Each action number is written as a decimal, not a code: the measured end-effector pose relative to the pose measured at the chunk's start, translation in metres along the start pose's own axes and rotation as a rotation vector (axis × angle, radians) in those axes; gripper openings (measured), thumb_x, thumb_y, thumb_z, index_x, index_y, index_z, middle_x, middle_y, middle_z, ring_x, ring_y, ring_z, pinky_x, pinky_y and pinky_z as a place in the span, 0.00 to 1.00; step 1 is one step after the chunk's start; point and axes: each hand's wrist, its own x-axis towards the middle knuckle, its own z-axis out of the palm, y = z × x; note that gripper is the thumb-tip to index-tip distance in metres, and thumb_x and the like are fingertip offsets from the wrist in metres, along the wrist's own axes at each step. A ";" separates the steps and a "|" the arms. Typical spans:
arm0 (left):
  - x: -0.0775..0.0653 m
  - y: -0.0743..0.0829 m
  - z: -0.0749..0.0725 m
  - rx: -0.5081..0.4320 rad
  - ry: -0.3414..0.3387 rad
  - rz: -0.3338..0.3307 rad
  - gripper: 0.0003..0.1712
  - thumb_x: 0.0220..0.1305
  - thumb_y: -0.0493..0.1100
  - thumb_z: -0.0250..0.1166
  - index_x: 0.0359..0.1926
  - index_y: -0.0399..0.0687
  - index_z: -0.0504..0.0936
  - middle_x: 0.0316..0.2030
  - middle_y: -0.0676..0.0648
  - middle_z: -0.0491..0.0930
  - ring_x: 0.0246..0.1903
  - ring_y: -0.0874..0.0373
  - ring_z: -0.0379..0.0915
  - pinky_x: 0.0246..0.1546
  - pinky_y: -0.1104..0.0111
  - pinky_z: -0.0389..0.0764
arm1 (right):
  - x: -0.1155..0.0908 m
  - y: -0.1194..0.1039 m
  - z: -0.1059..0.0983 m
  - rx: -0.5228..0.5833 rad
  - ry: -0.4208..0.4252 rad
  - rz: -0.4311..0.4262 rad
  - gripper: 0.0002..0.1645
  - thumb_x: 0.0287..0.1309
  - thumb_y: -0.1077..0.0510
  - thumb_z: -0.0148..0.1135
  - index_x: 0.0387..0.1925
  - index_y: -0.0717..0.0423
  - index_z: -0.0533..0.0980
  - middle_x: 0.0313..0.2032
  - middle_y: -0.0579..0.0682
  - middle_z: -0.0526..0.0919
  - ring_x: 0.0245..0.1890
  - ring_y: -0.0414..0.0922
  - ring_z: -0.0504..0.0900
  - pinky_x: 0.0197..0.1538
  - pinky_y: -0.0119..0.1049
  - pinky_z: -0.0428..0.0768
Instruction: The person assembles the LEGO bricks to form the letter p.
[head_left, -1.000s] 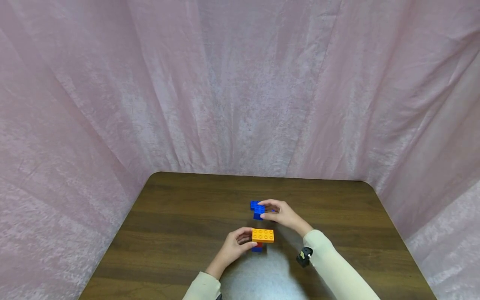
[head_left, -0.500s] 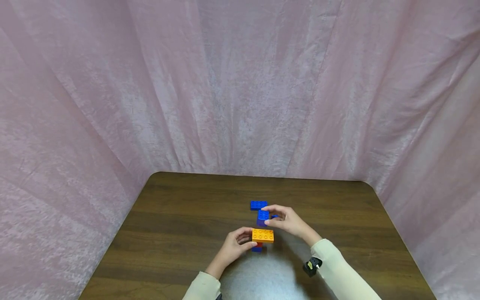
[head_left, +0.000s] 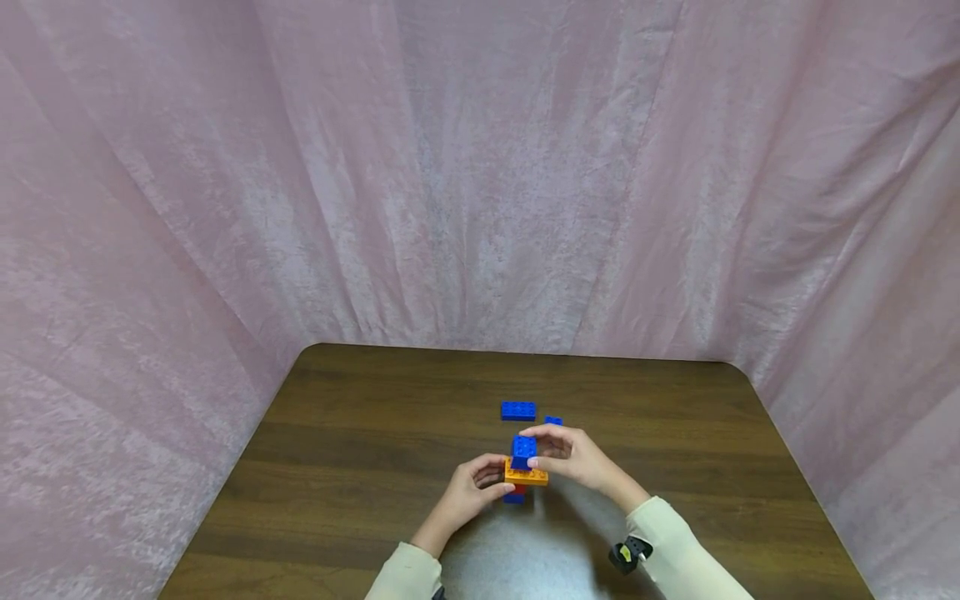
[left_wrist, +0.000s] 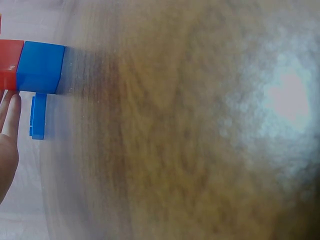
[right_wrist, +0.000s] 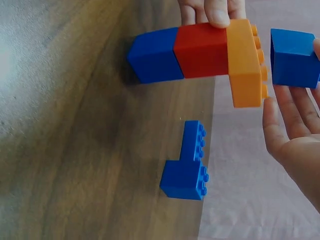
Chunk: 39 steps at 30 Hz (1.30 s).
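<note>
In front of me stands a small tower of toy building bricks: a blue brick (right_wrist: 156,56) at the bottom, a red brick (right_wrist: 201,52) in the middle and a wide orange brick (head_left: 537,478) on top. My left hand (head_left: 463,498) pinches the tower from its left side, thumb in front near the red and orange joint. Between thumb and fingers my right hand (head_left: 583,460) holds another blue brick (head_left: 524,451), studs up, over the orange one. The right wrist view shows a narrow gap between that brick and the orange studs.
Behind the tower, a long blue brick (head_left: 518,411) lies on the brown wooden table (head_left: 360,467). Another blue brick (head_left: 553,420) sits to its right, partly covered by my right hand. A pink curtain (head_left: 480,208) hangs beyond the table's far edge.
My right hand has brought the blue brick from beside the long blue brick back toward me, over the orange one. The left hand and tower have stayed in place.
</note>
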 end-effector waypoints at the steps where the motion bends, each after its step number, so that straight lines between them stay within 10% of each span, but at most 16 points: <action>1: 0.000 0.000 0.000 -0.003 0.001 -0.002 0.18 0.58 0.29 0.67 0.49 0.28 0.77 0.45 0.31 0.80 0.46 0.40 0.78 0.51 0.49 0.77 | 0.000 0.000 0.001 -0.009 0.001 -0.004 0.23 0.59 0.64 0.65 0.56 0.63 0.74 0.49 0.60 0.80 0.45 0.53 0.80 0.49 0.37 0.81; 16: 0.000 0.001 0.000 -0.009 -0.002 0.009 0.18 0.57 0.29 0.67 0.49 0.29 0.77 0.45 0.31 0.80 0.46 0.42 0.79 0.51 0.48 0.77 | -0.002 -0.003 0.011 -0.051 0.005 -0.049 0.23 0.58 0.65 0.65 0.56 0.66 0.74 0.48 0.61 0.81 0.46 0.55 0.79 0.51 0.57 0.78; 39: 0.001 -0.002 0.001 -0.037 0.004 -0.005 0.18 0.56 0.26 0.67 0.49 0.27 0.77 0.45 0.30 0.80 0.47 0.38 0.77 0.51 0.51 0.78 | 0.000 -0.004 0.018 -0.110 0.045 -0.080 0.21 0.54 0.70 0.66 0.51 0.70 0.75 0.45 0.64 0.82 0.42 0.56 0.81 0.47 0.56 0.80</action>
